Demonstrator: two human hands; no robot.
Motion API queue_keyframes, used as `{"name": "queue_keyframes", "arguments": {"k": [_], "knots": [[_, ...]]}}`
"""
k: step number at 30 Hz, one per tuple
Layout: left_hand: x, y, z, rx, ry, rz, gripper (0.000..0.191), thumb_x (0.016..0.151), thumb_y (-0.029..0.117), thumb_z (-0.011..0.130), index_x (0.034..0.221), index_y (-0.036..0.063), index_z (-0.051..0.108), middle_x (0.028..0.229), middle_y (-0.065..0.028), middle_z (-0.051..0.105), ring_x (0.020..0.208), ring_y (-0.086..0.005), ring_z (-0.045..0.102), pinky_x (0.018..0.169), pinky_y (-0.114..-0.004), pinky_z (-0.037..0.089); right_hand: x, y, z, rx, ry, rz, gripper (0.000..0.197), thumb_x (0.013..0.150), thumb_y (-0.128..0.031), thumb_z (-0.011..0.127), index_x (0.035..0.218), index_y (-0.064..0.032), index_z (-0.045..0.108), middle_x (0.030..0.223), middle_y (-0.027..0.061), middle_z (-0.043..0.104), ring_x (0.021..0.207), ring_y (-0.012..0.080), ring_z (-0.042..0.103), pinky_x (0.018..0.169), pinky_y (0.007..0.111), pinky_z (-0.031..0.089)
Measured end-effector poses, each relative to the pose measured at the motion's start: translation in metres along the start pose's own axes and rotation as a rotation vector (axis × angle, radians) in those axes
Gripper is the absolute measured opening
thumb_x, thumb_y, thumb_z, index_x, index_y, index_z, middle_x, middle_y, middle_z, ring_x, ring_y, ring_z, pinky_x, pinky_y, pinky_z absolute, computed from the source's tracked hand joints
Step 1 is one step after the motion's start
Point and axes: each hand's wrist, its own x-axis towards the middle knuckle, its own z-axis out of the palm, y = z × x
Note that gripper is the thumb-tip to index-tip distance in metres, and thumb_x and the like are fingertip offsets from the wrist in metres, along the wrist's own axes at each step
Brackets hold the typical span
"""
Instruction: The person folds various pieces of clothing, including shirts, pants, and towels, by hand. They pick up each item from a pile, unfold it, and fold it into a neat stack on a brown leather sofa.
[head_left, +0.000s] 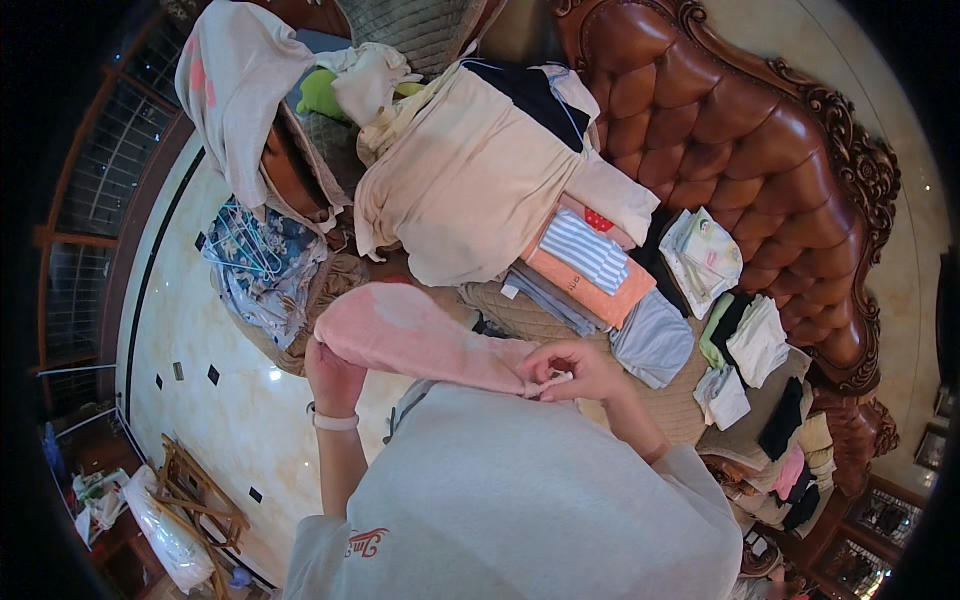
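A soft pink piece of cloth (427, 334) with a paler patch stretches between my two hands in front of my chest. My left hand (335, 375) holds its wider, rounded end, with some fingers hidden behind the fabric. At the narrow end, my right hand (574, 369) pinches the gathered edge between thumb and fingers. Beyond the cloth, a quilted tan sofa cover (667, 405) carries folded laundry. On it are a blue-and-white striped cloth (585, 251) over an orange folded cloth (626, 289), and a light blue-grey folded garment (652, 337).
A large cream cloth (465, 172) lies spread beyond the folded stacks. Brown tufted leather (675, 112) backs the sofa. Several hangers (244, 240) rest on blue patterned fabric at the left. A folding wooden frame (199, 491) stands on the tiled floor (225, 412) at lower left.
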Motion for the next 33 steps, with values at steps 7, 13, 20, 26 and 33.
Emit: {"name": "queue_keyframes", "arguments": {"k": [7, 13, 20, 26, 33], "knots": [[-0.027, 0.014, -0.002, 0.891, 0.09, 0.049, 0.021, 0.078, 0.008, 0.049, 0.096, -0.002, 0.055, 0.094, -0.0081, 0.059, 0.086, -0.0141, 0.055, 0.078, -0.027, 0.041, -0.006, 0.002, -0.033, -0.577, 0.075, 0.049, 0.027, 0.059, 0.005, 0.06, 0.086, -0.0011, 0.061, 0.069, 0.0042, 0.055, 0.066, 0.0117, 0.051, 0.061, 0.023, 0.041], [-0.04, 0.032, -0.002, 0.883, 0.241, 0.151, 0.007, 0.071, 0.001, 0.058, 0.078, 0.0008, 0.058, 0.085, -0.0041, 0.057, 0.08, -0.0101, 0.052, 0.073, -0.021, 0.039, 0.009, -0.021, -0.041, -0.801, 0.245, -0.123, 0.021, 0.057, 0.003, 0.054, 0.078, 0.001, 0.059, 0.063, 0.0065, 0.052, 0.06, 0.0149, 0.05, 0.056, 0.027, 0.04], [-0.1, 0.04, 0.009, 0.926, 0.295, 0.213, 0.02, 0.062, -0.003, 0.055, 0.051, 0.0032, 0.041, 0.111, -0.0104, 0.049, 0.108, -0.0212, 0.04, 0.093, -0.035, 0.025, 0.008, -0.011, -0.037, -0.264, -0.286, -0.199, 0.008, 0.058, 0.0, 0.057, 0.06, -0.005, 0.051, 0.088, 0.0117, 0.056, 0.093, 0.0292, 0.052, 0.093, 0.046, 0.03], [-0.153, 0.019, -0.016, 0.946, -0.053, -0.128, 0.021, 0.055, -0.011, 0.056, 0.058, 0.0041, 0.041, 0.115, -0.016, 0.048, 0.12, -0.0256, 0.031, 0.099, -0.037, 0.02, -0.002, 0.037, -0.035, 0.119, -0.619, 0.015, 0.016, 0.058, -0.003, 0.064, 0.066, -0.004, 0.05, 0.114, 0.0155, 0.045, 0.116, 0.0279, 0.034, 0.095, 0.039, 0.026], [-0.161, -0.033, -0.051, 0.927, 0.141, -0.165, 0.058, 0.06, -0.011, 0.055, 0.114, 0.0053, 0.043, 0.108, -0.0072, 0.049, 0.101, -0.0207, 0.044, 0.089, -0.034, 0.032, -0.011, 0.071, -0.019, 0.264, -0.184, 0.215, 0.061, 0.066, -0.018, 0.067, 0.117, -0.003, 0.04, 0.131, 0.0144, 0.028, 0.124, 0.0238, 0.024, 0.099, 0.033, 0.017]]}}
